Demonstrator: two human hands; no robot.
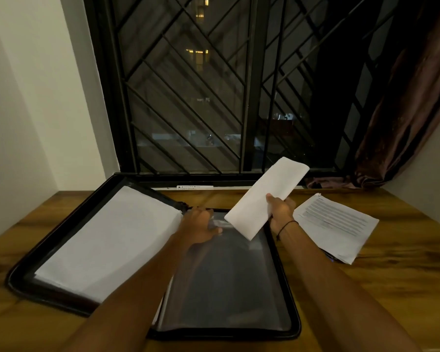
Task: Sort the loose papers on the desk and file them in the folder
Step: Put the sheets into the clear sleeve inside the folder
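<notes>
A black folder (294, 323) lies open on the wooden desk. Its left half carries a thick stack of white sheets (107, 240); its right half shows a clear plastic sleeve (226, 283). My left hand (201, 226) rests at the top edge of that sleeve, fingers on the plastic. My right hand (281, 208) grips a white folded paper (262, 196) by its right edge and holds it tilted above the top of the sleeve. A black band circles my right wrist.
Loose printed pages (338, 224) lie on the desk (391, 288) right of the folder. A barred window (214, 97) stands behind the desk, a brown curtain (404, 110) hangs at the right, and a white wall closes the left side.
</notes>
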